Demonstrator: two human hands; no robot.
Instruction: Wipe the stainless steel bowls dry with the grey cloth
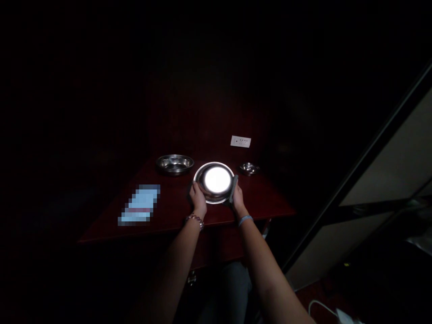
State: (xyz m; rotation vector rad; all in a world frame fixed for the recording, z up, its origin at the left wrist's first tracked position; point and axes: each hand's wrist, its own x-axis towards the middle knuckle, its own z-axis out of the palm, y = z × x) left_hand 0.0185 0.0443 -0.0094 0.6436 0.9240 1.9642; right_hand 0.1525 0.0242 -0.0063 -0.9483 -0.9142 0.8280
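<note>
Round silver metal dish (pixel 216 181): we clamp its rim between left hand (pixel 198 198) and right hand (pixel 238 196), the latter with a grey cloth (pixel 233 188), over the dark-red wooden-looking tabletop (pixel 175 202). Cloth slippage could drop it against the small silver metal bowl (pixel 249 169) beyond.

Silver bowl (pixel 216 181) flaring white at centre, grey cloth (pixel 233 189), dark red counter (pixel 175 202), silver basin (pixel 174 171) far left, silver dish (pixel 249 169) far right, pale blue pixelated rectangle (pixel 140 202) striped reddish, white dark-dotted wall plate (pixel 240 141), light blue wristband (pixel 245 219).
</note>
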